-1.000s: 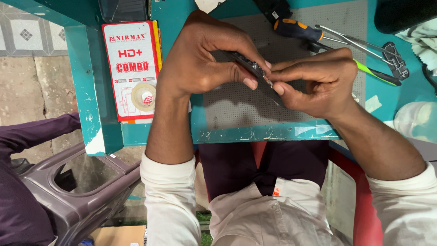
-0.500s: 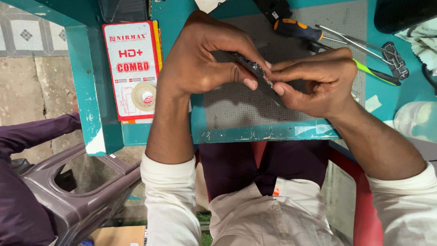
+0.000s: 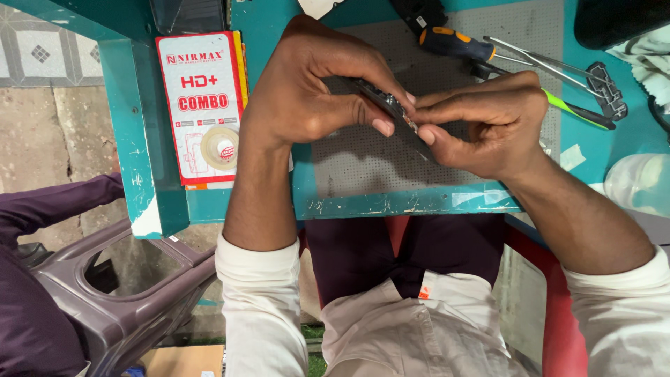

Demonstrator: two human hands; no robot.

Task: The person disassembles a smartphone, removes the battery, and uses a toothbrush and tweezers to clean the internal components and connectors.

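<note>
Grip: left hand (image 3: 307,98) and right hand (image 3: 488,126) both pinching thin dark phone part (image 3: 387,105) edge-on, above grey mat (image 3: 363,164) on table (image 3: 405,204). Part looks light, stiff, fragile; best held by edges, gently.

A screwdriver (image 3: 453,43) and tweezers (image 3: 537,64) lie on the mat (image 3: 363,164), a flat packet (image 3: 204,105) to its left.
</note>
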